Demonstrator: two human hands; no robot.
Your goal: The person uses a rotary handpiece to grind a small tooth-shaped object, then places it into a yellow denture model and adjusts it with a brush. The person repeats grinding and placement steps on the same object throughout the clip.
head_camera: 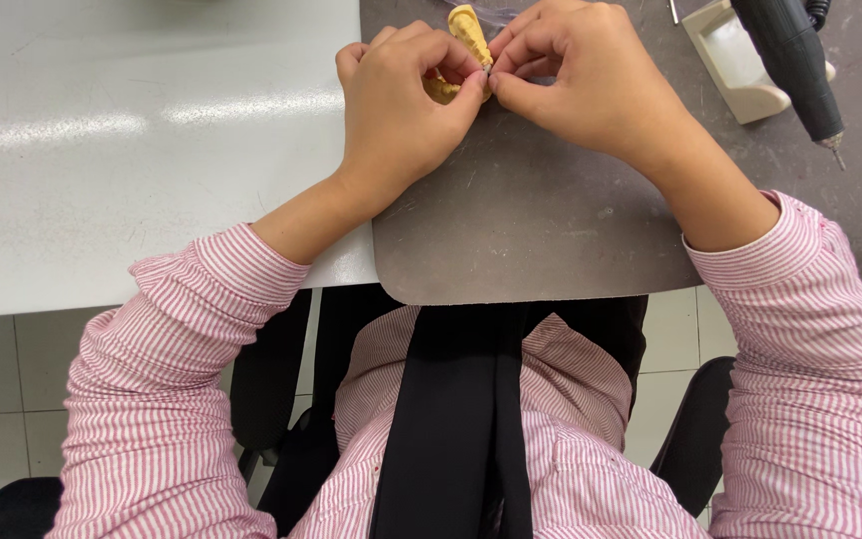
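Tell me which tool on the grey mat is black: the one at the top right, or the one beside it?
The rotary handpiece at the top right is black, with a metal tip. The holder beside it is beige. Neither hand touches them.

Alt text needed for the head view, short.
Both hands, left hand and right hand, pinch a small yellow object over a dark grey mat on a white table. A black rotary handpiece lies at upper right.
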